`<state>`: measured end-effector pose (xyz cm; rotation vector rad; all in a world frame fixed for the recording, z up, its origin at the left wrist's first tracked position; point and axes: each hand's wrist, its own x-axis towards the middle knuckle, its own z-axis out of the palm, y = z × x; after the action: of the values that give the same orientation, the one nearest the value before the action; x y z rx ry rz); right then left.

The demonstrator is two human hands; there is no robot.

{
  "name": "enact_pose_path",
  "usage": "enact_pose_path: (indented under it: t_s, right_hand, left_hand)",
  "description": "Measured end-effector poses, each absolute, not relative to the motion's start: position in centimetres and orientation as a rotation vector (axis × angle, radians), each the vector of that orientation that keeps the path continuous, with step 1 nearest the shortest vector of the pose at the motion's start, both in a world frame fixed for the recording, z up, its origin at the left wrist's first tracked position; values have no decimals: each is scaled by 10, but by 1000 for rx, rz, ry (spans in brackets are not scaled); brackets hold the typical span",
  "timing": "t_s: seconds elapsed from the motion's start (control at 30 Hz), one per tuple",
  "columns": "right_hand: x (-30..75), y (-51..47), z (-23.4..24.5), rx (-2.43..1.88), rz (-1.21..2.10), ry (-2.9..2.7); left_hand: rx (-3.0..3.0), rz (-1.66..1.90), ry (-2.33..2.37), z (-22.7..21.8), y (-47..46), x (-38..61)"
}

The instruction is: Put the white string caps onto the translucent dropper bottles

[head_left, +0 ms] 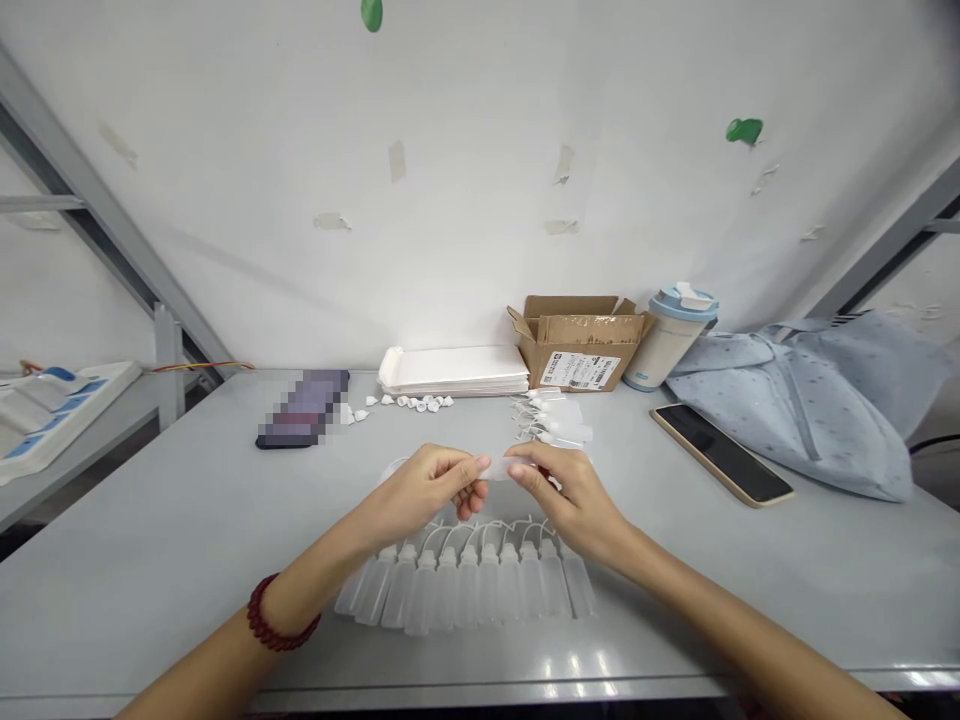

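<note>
Between my fingertips, above the middle of the table, is a small translucent white plastic bottle [498, 468], held lengthwise and partly covered by fingers. My left hand [442, 482] pinches one end with thumb and fingers. At the other end, my right hand [568, 487] grips it the same way. Just below my hands lies a row of translucent squeeze bottles [469, 590] side by side, with white necks and thin strap-like pieces at their tops. More bottles [559, 428] with the same thin pieces lie in a pile beyond my right hand.
Loose small white caps [421, 403] lie before a stack of white envelopes [457, 370]. An opened cardboard box [581, 350] and a lidded cup [670, 340] stand at the back. Phones [724, 453] [306, 408] lie on both sides; blue patterned cloth [802, 400] is at right.
</note>
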<state>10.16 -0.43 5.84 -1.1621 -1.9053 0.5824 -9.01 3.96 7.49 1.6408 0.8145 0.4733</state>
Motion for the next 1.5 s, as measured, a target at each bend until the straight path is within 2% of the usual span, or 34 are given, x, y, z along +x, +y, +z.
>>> enact_pose_path:
  t_s: [0.43, 0.7, 0.97, 1.33, 1.5]
  right_hand:
    - [102, 4, 57, -1186, 1191, -1518]
    - [100, -1, 61, -1185, 986, -1615]
    - [101, -3, 57, -1093, 583, -1891]
    - [106, 4, 62, -1154, 897, -1737]
    - [125, 22, 59, -1268, 503, -1718]
  left_hand:
    - [2318, 697, 922, 72, 31, -87]
    - [2009, 597, 883, 80, 35, -90]
    - [1846, 514, 879, 81, 38, -94]
    - [2103, 497, 926, 77, 38, -91]
    - [2096, 629, 1086, 74, 62, -106]
